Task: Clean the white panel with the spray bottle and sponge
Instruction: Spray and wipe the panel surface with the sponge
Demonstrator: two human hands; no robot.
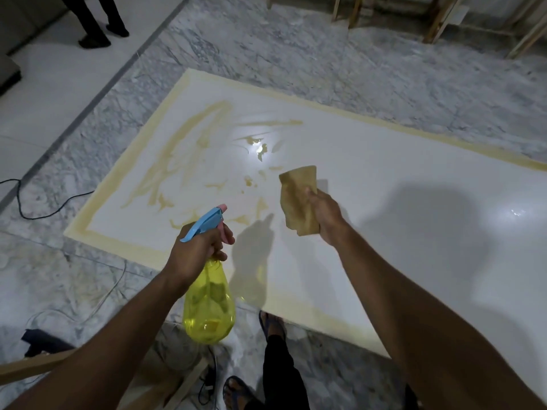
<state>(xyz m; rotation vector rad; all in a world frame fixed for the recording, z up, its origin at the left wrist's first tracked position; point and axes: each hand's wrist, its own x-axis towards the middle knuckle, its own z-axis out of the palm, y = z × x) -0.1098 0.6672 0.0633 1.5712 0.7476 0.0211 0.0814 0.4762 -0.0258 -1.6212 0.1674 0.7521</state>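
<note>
Standing at the near edge of the white panel (370, 202), which lies flat on the marble floor (325, 63) with a pale yellow border round it. Left hand (198, 247) wrapped tight around the neck of the spray bottle (209, 303), yellow body hanging down, blue and pink head aimed toward the panel, one finger seemingly by the pink trigger. Right hand (325, 220) closed on the sponge (299, 199), a thin tan piece, held up in the air above the panel and not touching it. Hands apart, each busy with its own tool. Yellowish streaks and small puddles (183, 152) spread over the left half of the panel, so probably in the middle of the spray-and-wipe step, with the liquid not yet wiped off. Next move most likely calls for lowering the sponge flat on the wet streaks and wiping with wide strokes, maybe one more spray first. Hard to tell whether the trigger is pressed, or any mist coming out. Right part of the panel cut off by the frame, so its condition unknown; bright lamp reflection hiding some of the wet spot in the middle.
</note>
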